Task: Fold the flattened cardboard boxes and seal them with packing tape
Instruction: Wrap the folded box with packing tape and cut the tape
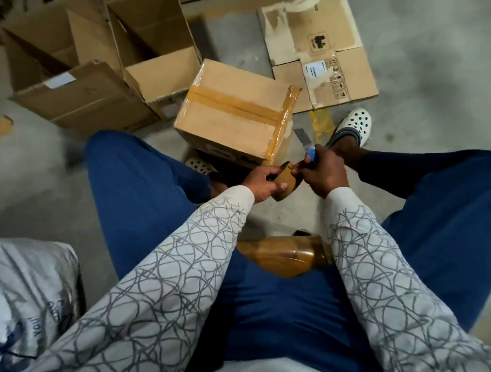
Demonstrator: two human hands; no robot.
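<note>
Head view | my left hand gripped the tape roll | my right hand clenched the blue knife, blade up, fingers touching the roll | taped box stood on the floor between my feet | flattened cardboard lay beyond it.

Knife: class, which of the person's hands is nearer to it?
Right. The right hand grips the knife; the left hand holds the tape roll just left of it.

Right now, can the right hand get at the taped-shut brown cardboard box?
Probably yes: the taped-shut brown cardboard box sits just beyond the right hand, with nothing between them. But that hand grips a blue-handled utility knife, so it isn't free.
</note>
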